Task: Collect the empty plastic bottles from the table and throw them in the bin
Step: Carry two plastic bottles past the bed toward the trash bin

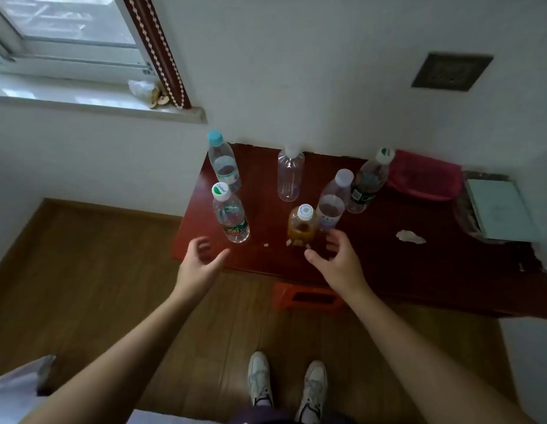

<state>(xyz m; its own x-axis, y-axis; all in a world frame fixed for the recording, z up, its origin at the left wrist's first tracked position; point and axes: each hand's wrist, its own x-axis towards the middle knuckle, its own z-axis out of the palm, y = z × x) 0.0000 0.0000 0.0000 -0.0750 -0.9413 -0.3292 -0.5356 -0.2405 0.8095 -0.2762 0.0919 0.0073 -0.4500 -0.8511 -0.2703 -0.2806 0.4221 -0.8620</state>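
Observation:
Several plastic bottles stand upright on the dark red table (pixel 388 270). A green-labelled bottle (pixel 231 214) is nearest my left hand (pixel 200 258), which hovers just in front of it, fingers loosely curved, holding nothing. A small orange-tinted bottle (pixel 301 226) stands just beyond my right hand (pixel 338 254), which is spread and empty, touching nothing. Behind are a blue-capped bottle (pixel 223 162), a clear bottle (pixel 290 175), a white-capped bottle (pixel 331 201) and a dark-labelled bottle (pixel 368 182). No bin is in view.
A pink cloth (pixel 425 175) and a pale book (pixel 498 209) lie at the table's back right, a crumpled paper scrap (pixel 411 237) near them. An orange stool (pixel 308 296) sits under the table's front edge. Wooden floor lies to the left; my shoes (pixel 287 384) are below.

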